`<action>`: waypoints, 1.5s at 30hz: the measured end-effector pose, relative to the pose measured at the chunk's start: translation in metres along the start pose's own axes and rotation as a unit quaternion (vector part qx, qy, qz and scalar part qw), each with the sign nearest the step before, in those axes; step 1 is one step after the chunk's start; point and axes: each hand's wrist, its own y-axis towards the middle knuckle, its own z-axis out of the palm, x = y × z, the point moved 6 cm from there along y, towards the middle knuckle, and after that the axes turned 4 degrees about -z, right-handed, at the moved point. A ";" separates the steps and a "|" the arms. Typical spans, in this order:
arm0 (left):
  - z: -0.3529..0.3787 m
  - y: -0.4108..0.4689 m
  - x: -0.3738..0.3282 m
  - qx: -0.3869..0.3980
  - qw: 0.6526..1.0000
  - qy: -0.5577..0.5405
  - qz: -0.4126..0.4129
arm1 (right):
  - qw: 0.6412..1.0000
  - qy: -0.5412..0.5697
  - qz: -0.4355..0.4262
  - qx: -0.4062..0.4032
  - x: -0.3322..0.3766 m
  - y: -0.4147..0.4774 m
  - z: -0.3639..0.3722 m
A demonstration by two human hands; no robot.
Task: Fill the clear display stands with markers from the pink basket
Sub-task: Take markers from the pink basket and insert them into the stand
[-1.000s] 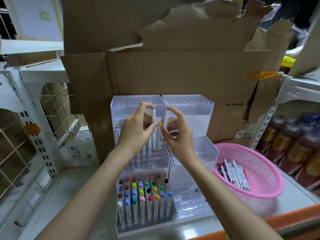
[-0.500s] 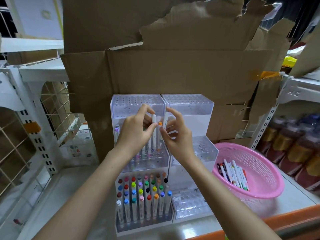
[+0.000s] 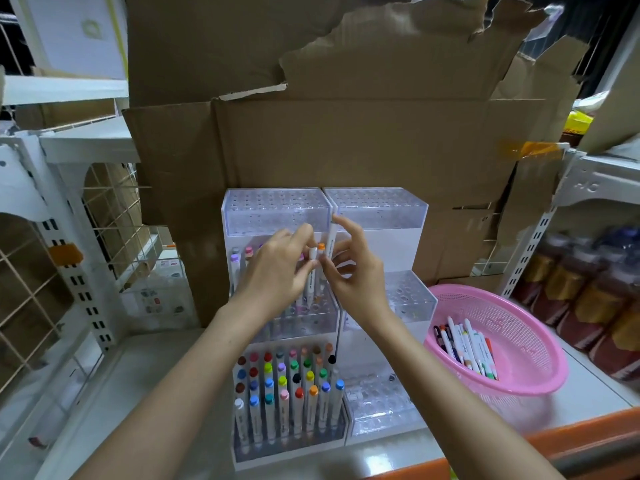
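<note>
Two clear tiered display stands stand side by side: the left stand point(image 3: 277, 211) and the right stand point(image 3: 381, 209). The left stand's bottom tier is full of coloured-cap markers point(image 3: 287, 386); its middle tier holds several. My left hand point(image 3: 277, 271) pinches a white marker point(image 3: 312, 268) standing upright over the middle tier. My right hand point(image 3: 353, 271) holds a white marker point(image 3: 331, 237) upright, beside an orange-capped marker point(image 3: 321, 247). The pink basket point(image 3: 540, 344) sits to the right with several markers point(image 3: 464, 344) inside.
Torn brown cardboard point(image 3: 346, 140) rises right behind the stands. White wire shelving point(image 3: 69, 237) is on the left. Shelves with brown bottles point(image 3: 588, 299) are on the right. An orange shelf edge point(image 3: 571, 441) runs along the front right.
The white marker in my left hand has dropped lower toward the middle tier. My right hand has kept its marker upright in about the same place.
</note>
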 end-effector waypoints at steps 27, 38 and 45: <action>-0.003 -0.020 -0.001 -0.084 0.985 0.142 0.046 | 1.000 -0.018 0.014 0.016 0.000 -0.001 0.001; -0.006 -0.026 0.001 -0.073 0.990 0.109 0.052 | 0.995 -0.037 0.042 0.080 0.009 -0.010 0.004; -0.006 -0.027 0.001 -0.073 0.990 0.110 0.055 | 0.991 -0.061 0.051 0.104 0.008 -0.001 0.004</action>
